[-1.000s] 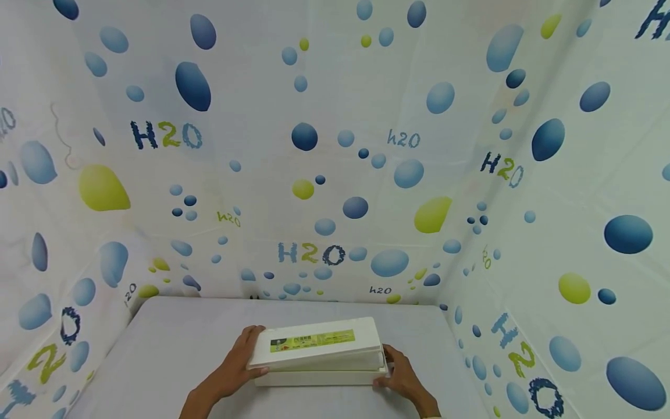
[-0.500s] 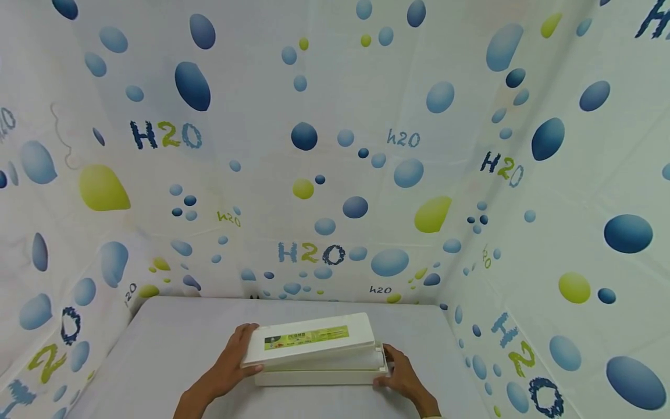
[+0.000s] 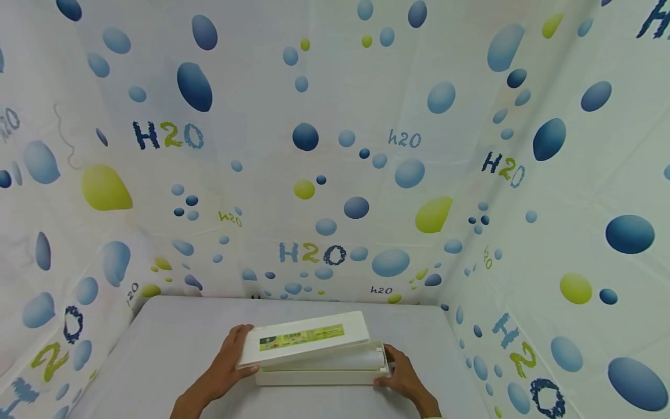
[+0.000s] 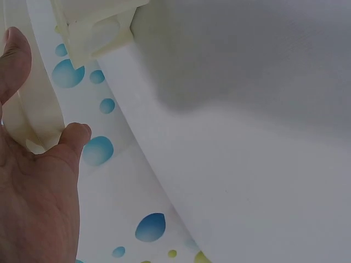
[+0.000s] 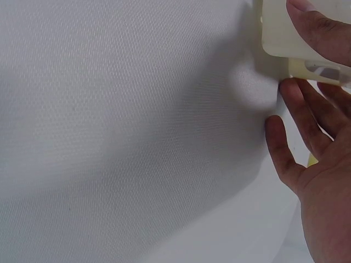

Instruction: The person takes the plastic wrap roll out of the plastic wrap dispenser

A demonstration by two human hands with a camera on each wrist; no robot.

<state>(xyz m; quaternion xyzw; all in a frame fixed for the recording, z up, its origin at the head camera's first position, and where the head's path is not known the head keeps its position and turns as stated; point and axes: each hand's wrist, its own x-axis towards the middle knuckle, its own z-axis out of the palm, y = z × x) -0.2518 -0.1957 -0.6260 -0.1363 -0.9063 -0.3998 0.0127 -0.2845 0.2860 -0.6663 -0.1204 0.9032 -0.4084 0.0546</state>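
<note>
A long white plastic box sits on the table near its front. Its white lid, with a yellow-green label, is raised and tilted, right end higher. My left hand grips the lid's left end, thumb along the front edge. Through the gap at the right, the box's pale inside shows; the rest is hidden under the lid. My right hand holds the right end of the box, thumb at the front. In the left wrist view the lid stands apart from the box's end.
A white cloth covers the table. Curtains printed with blue and green drops and "H2O" lettering enclose it at the back and both sides.
My left hand has moved slightly left with the lid, which has slid left off the box's right end and uncovered more of the inside. My right hand and the box stay put.
</note>
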